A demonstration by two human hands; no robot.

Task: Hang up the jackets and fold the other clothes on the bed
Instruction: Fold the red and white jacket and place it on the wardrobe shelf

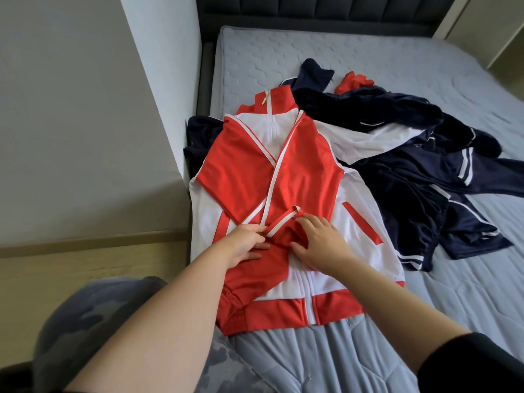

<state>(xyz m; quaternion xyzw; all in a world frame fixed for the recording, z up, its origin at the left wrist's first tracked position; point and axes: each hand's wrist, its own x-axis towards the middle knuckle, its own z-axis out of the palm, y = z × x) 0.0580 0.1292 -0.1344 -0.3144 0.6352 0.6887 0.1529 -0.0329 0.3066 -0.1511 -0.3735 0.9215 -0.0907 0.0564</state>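
Observation:
A red and white zip jacket (309,171) lies flat, front up, near the left edge of the bed (368,364), collar toward the headboard. Both red sleeves are folded across its chest and cross in the middle. My left hand (246,245) pinches the striped cuff of one sleeve at the jacket's middle. My right hand (320,242) rests beside it, fingers curled onto the same bunched red cuff. A heap of navy clothes with white stripes (419,177) lies to the right, partly under the jacket.
A red garment (354,80) pokes out behind the navy heap. A dark padded headboard (312,12) stands at the far end. A white wall (85,109) and wooden floor (85,268) are on the left, close to the bed's edge.

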